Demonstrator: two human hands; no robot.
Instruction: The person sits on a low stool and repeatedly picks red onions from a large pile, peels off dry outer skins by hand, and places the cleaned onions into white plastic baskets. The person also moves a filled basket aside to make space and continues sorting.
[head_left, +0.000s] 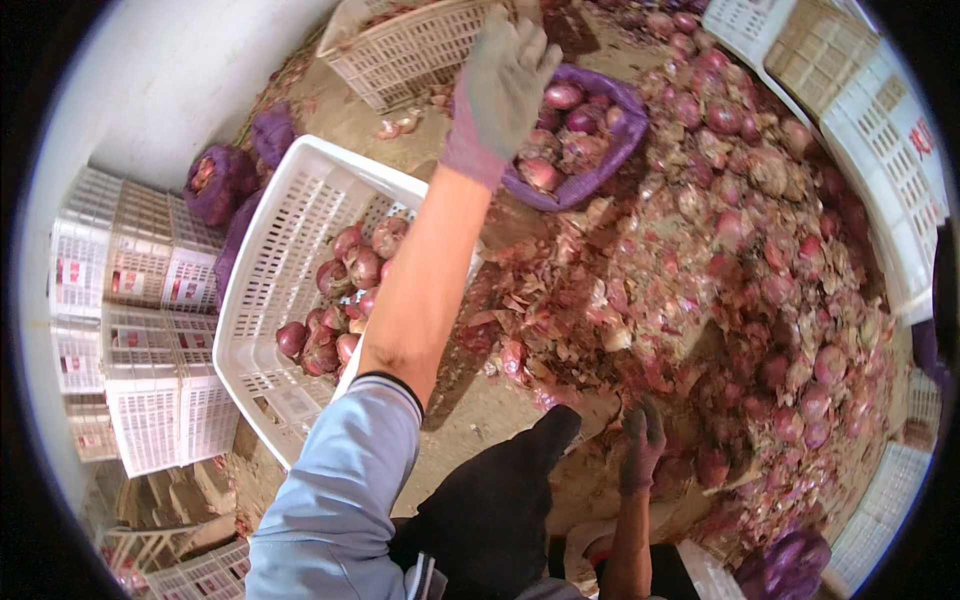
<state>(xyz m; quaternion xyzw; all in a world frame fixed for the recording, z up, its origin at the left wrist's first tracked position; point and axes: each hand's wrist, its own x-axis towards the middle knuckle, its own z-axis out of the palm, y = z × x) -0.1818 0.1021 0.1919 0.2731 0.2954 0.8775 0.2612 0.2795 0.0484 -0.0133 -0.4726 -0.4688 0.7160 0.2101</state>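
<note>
My left hand (510, 90), in a dirty grey and pink work glove, reaches out with its fingers apart and nothing visible in them. It is above the gap between a dusty plastic crate (405, 56) and an open purple mesh sack (574, 196) of red onions (562, 146). My forearm passes over a white slatted plastic crate (255, 300), which has several red onions (364, 266) at its bottom. My right hand (642, 442), also gloved, hangs low beside the loose onion pile (780, 255), fingers slightly spread and no object visible in them.
Dry onion skins (555, 330) litter the floor between the crate and the pile. Stacked white crates (142, 330) stand at the left by a white wall (187, 82), and purple sacks (220, 184) lie beside them. More crates (885, 142) border the pile's right. My dark trouser leg (487, 502) is below.
</note>
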